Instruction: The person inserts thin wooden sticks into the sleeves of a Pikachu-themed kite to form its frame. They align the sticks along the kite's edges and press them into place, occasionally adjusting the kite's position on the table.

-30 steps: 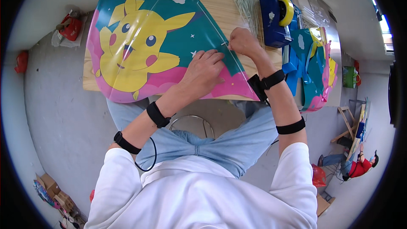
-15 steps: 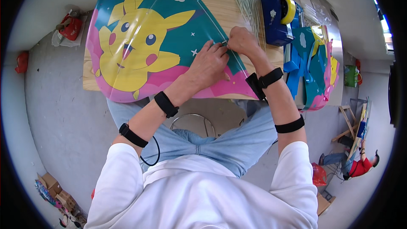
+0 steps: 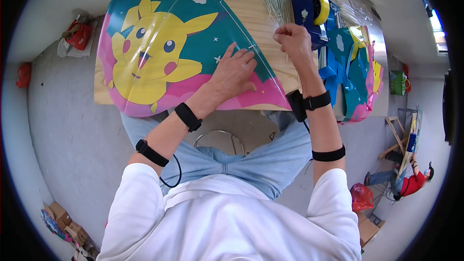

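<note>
Head view: the right hand (image 3: 295, 43) has been drawn rightward off the printed sheet (image 3: 179, 50), fingertips together; whether anything is pinched cannot be told. Beneath the spread-fingered left hand (image 3: 234, 70), the sheet is laid on the table (image 3: 246, 5), far corner pointed away, central crease slanted near-left.

Upper centre: a bare lane of bench (image 3: 241, 7) is running between the kite-shaped sheet (image 3: 164, 75) and the thin sticks (image 3: 270, 0). Lower down, the right hand (image 3: 295, 44) is filling the lane's right side. The left hand (image 3: 233, 71) is resting over the sheet, blocking low passage there. Between hands, a gap is showing. Upper right: tape dispenser (image 3: 303, 12) is standing as a barrier; blue strips (image 3: 331, 70) are crowding the ground beyond.
</note>
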{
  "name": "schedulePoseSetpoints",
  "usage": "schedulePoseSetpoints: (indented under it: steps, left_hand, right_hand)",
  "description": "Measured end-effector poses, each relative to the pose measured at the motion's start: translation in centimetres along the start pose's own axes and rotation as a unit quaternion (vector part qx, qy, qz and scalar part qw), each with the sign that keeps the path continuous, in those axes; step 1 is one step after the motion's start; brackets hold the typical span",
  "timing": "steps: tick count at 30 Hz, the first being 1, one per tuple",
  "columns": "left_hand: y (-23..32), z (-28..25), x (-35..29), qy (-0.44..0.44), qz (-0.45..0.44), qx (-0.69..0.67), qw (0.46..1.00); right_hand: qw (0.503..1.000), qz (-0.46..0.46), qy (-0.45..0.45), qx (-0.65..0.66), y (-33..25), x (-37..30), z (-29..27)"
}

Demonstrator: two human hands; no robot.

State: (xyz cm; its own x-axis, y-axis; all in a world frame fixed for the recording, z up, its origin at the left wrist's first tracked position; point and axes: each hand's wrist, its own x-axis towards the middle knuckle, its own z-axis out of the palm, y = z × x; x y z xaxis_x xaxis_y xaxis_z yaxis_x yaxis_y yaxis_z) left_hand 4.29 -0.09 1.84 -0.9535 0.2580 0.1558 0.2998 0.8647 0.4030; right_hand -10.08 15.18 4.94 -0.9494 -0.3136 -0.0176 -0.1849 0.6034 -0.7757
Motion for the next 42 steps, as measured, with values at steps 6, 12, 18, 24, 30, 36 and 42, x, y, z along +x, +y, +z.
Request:
schedulePoseSetpoints:
  steps: [6, 12, 18, 24, 30, 36, 42]
  left_hand:
    - [0.0, 0.2, 0.2, 0.002, 0.004, 0.008, 1.000]
    - [0.0, 0.1, -0.2, -0.014, -0.008, 0.013, 1.000]
    - [0.6, 0.2, 0.1, -0.009, -0.008, 0.005, 1.000]
    - [-0.1, 0.1, -0.5, 0.003, -0.028, -0.002, 1.000]
    - [1.3, -0.8, 0.3, -0.008, -0.055, -0.020, 0.998]
    - [2.4, -2.0, -0.8, 0.042, -0.042, -0.027, 0.998]
    - [2.8, -2.9, -2.9, 0.021, -0.031, -0.013, 0.999]
  right_hand:
    - [0.987, -0.093, 0.027, -0.130, 1.1, -2.8, 5.2]
    - [0.975, -0.095, -0.003, -0.200, 1.1, -2.3, 6.4]
    - [0.981, -0.124, 0.017, -0.146, 3.3, -2.0, 6.6]
    - [0.959, -0.064, 0.275, -0.038, 2.5, -1.7, -0.4]
    - [0.956, 0.146, 0.244, 0.077, 4.5, 0.6, -9.5]
    - [0.924, 0.210, 0.128, 0.292, 4.8, 1.8, -10.4]
    - [0.873, 0.122, 0.111, 0.459, 6.6, 0.1, -10.3]
